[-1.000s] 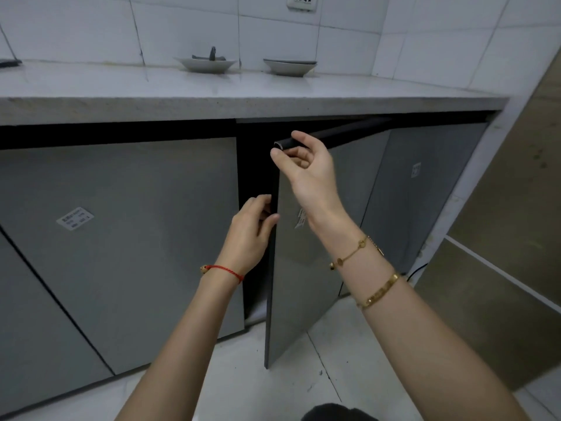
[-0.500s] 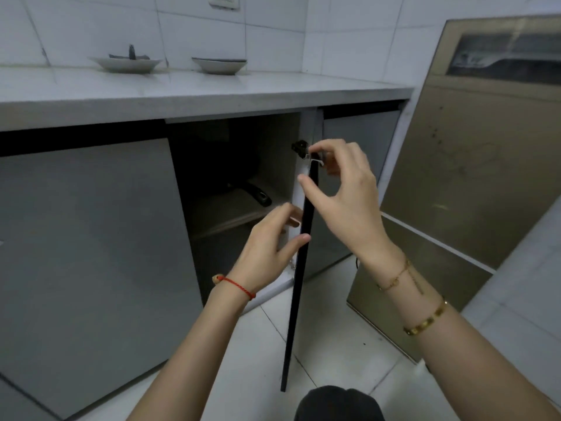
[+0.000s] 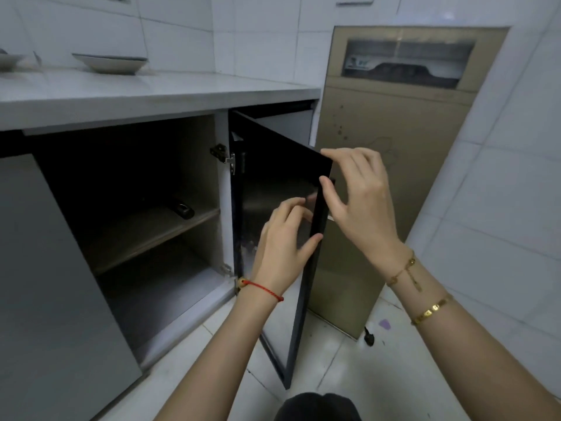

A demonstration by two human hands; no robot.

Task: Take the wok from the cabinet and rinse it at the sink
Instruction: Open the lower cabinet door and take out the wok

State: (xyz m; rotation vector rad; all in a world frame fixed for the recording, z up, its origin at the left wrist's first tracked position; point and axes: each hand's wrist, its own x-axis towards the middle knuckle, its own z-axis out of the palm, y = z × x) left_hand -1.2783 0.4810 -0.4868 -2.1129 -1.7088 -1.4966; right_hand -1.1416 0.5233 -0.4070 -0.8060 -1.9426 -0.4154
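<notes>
The cabinet door (image 3: 273,189) under the counter stands swung wide, its dark inner face toward me. My right hand (image 3: 358,199) pinches the door's free edge near the top corner. My left hand (image 3: 282,244) rests on the inner face lower down, thumb hooked round the same edge. Inside the dark cabinet, a black handle end (image 3: 183,210) lies on the middle shelf (image 3: 151,235); the wok's body is hidden in shadow. No sink is in view.
A white counter (image 3: 151,92) runs above, with a shallow bowl (image 3: 110,63) at the back by the tiled wall. A closed grey door (image 3: 45,284) is at the left. A tall brown appliance (image 3: 388,165) stands just right of the swung door on the tiled floor.
The door has swung from barely ajar to wide, showing the shelf and handle. Both hands travelled right with its edge, and my view turned right toward the brown appliance.
</notes>
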